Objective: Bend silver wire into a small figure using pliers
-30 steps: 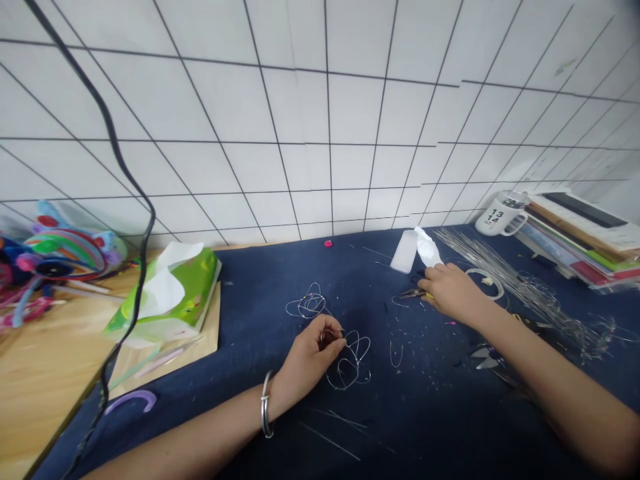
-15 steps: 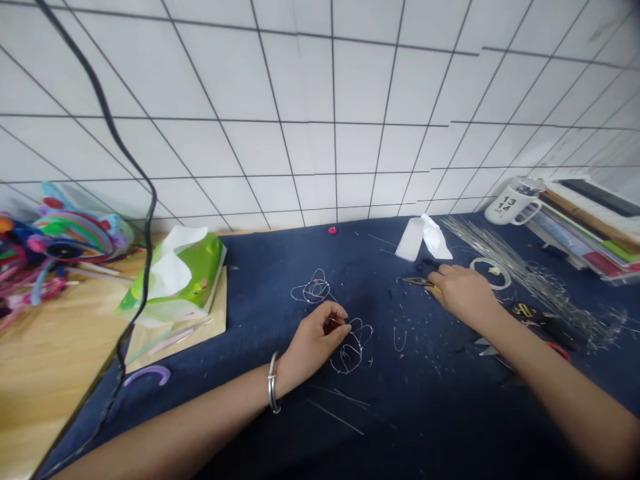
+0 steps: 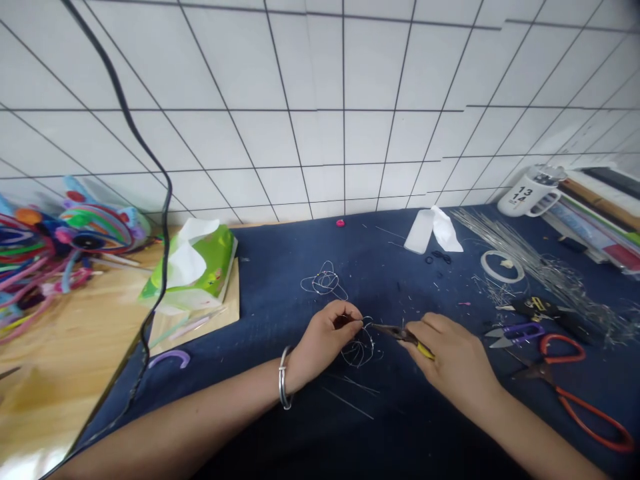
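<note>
- Pliers [image 3: 399, 333]: rear part hidden in the right hand [image 3: 453, 357].
- Wire loops [image 3: 358, 353], left of the pliers: partly covered by the left hand [image 3: 325, 340], perhaps touching the tips.
- Books [image 3: 597, 207], far right of the pliers: cut off.

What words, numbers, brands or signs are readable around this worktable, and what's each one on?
"13 14", in dark figures on two lines: the white mug.
Yellow marking on the black-handled tool: too blurred to read.
Green tissue pack: printed pictures, but no words I can make out.
Stack of books and papers: no legible title.
</note>
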`<state>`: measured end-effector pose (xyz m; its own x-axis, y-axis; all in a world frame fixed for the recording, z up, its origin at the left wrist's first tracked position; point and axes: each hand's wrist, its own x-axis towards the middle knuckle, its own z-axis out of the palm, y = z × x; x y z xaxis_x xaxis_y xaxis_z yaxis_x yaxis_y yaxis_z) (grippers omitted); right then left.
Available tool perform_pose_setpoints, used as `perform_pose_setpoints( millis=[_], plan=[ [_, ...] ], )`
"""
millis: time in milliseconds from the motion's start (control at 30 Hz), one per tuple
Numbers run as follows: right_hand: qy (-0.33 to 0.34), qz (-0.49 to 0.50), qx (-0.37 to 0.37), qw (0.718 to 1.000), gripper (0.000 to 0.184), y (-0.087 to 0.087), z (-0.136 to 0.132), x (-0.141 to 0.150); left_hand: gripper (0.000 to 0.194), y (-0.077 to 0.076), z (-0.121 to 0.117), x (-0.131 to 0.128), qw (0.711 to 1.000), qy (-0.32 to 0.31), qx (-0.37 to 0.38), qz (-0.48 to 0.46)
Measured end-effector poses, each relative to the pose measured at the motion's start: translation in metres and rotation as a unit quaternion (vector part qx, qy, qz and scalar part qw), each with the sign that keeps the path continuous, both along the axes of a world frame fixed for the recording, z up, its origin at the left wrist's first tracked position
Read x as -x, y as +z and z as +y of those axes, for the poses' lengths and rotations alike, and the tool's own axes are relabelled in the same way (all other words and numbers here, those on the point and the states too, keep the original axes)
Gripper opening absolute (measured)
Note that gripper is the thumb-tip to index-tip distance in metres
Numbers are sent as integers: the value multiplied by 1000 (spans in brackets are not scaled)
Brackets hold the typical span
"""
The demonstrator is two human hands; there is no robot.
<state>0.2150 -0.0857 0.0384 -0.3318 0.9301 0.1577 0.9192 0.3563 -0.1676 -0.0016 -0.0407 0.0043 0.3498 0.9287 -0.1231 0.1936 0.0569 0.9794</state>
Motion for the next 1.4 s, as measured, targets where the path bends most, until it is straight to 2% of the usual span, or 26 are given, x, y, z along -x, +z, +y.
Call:
perform_pose_setpoints(
  millis=[133,500,967,1400],
  plan=[
    [-29,-6,9,1000,13,-10,-3,5,8,1,-4,-1,999,-13,41,-24],
    [-56,-7,22,998,16,-24,-1,3,6,6,-10,-4,995,-14,77,-69],
    [-53,22,-37,998,19,-35,-2,10,7,6,-15,-9,992,-20,83,-94],
    [-40,-66,-103,992,16,-39,-1,7,10,3,-17,-10,988,-37,96,-111]
  ],
)
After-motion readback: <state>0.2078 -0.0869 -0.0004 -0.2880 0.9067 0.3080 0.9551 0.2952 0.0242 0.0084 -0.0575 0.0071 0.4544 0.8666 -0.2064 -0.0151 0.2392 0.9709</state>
